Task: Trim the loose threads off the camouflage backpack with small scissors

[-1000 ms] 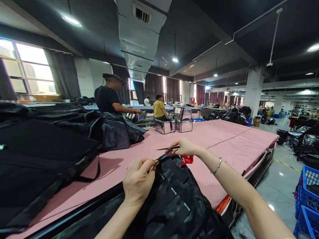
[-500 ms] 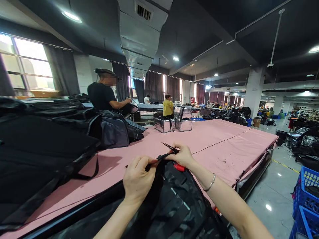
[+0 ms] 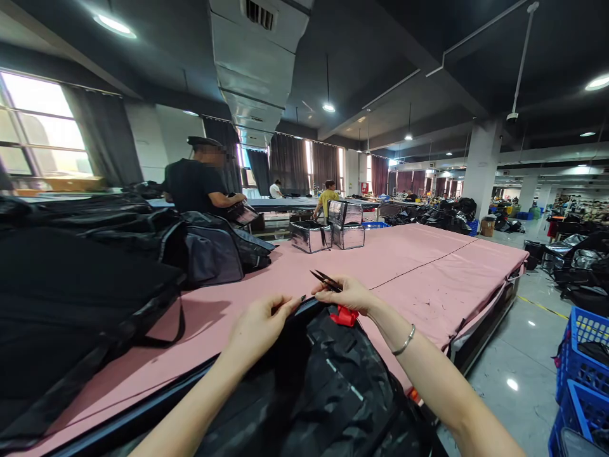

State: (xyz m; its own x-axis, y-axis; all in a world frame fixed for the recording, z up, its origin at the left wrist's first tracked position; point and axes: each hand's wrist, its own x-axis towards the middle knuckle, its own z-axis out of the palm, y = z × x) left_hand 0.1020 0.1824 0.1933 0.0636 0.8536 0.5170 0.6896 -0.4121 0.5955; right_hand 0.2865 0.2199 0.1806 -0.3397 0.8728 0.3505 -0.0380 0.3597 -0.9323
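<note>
Two bare hands meet over a glossy black bag (image 3: 328, 387) with stitched webbing strips, lying at the near edge of the pink cloth-covered worktop (image 3: 419, 273). The left hand (image 3: 259, 325) pinches the bag's thin dark rim between thumb and forefinger. The right hand (image 3: 349, 293) has its fingers closed round red-handled snips (image 3: 326, 280), whose slim pointed blades are slightly parted.

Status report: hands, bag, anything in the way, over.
Left hand pinching bag rim. Right hand gripping scissors, blades pointing left. Bag at pink table edge. Stacked bags far left, apart.

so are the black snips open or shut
Open: the small black metal snips in the right hand show two thin blades parted at the tips.
</note>
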